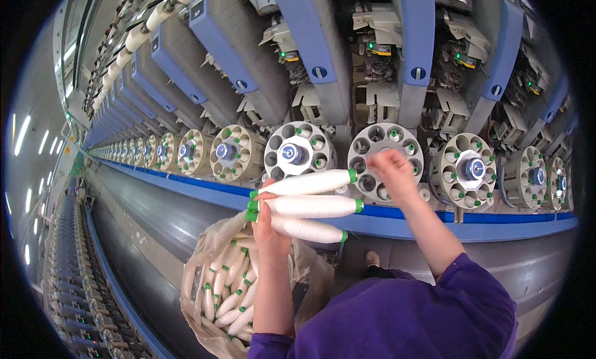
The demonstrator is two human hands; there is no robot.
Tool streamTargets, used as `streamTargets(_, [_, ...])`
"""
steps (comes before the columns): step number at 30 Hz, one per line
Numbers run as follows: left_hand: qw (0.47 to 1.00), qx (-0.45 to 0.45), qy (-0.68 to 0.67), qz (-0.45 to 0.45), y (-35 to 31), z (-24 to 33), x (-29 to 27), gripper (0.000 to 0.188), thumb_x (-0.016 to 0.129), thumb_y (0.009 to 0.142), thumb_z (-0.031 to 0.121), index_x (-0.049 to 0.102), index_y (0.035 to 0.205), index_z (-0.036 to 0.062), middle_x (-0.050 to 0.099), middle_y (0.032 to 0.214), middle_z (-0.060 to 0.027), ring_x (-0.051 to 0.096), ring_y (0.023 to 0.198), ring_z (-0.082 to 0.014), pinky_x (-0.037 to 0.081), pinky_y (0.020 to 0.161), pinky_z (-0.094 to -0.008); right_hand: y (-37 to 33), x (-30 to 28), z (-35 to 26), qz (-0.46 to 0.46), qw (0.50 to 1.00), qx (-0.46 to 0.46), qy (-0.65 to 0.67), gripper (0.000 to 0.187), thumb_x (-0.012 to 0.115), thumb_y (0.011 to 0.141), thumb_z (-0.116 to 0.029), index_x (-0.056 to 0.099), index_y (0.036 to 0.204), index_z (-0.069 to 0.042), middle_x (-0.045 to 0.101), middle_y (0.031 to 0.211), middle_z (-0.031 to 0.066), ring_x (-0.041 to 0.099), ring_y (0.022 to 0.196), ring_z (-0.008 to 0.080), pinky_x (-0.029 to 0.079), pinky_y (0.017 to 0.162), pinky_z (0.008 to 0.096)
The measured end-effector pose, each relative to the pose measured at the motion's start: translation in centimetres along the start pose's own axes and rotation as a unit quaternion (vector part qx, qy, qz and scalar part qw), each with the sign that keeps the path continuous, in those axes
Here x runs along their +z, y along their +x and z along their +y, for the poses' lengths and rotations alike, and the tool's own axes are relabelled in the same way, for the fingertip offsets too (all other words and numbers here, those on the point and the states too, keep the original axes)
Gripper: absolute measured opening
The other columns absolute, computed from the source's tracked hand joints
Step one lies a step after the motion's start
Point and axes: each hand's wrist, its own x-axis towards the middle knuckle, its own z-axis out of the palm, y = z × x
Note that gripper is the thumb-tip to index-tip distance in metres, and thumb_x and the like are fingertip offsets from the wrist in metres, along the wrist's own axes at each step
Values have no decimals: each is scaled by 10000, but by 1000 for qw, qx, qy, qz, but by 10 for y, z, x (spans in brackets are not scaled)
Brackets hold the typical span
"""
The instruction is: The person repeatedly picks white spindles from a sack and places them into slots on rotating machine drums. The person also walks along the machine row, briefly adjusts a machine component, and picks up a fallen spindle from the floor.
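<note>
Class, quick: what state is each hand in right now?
Left hand: closed around three white yarn bobbins with green ends.
Right hand: fingers curled, over the round magazine; too blurred to tell whether it grips anything.

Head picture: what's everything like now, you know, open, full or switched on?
Left hand, closed on bobbins
Three held bobbins, wound with white yarn
Right hand, fingers curled, can't tell if empty
Round holder behind it, partly filled
Sack, open, holding more bobbins
Green lamps, lit
Ceiling lights, lit
</note>
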Motion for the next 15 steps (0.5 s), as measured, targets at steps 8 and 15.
streamTargets(8, [998,36,51,-7,48,-38,28,240,476,915,328,497,1021,113,318,1361,-113,368,1218,-299,325,1015,-480,54,-35,-41,-77,966,177,-171,357,548,858,-458,581,917,-107,530,813,-17,457,654,66,380,563,214])
streamTargets(15, [994,38,95,-29,66,-59,36,257,477,908,304,492,1030,78,345,1336,-148,382,1200,-287,338,1004,-456,65,-35,11,-101,954,32,-280,366,459,931,-345,615,993,-19,551,902,35,461,678,75,392,625,219])
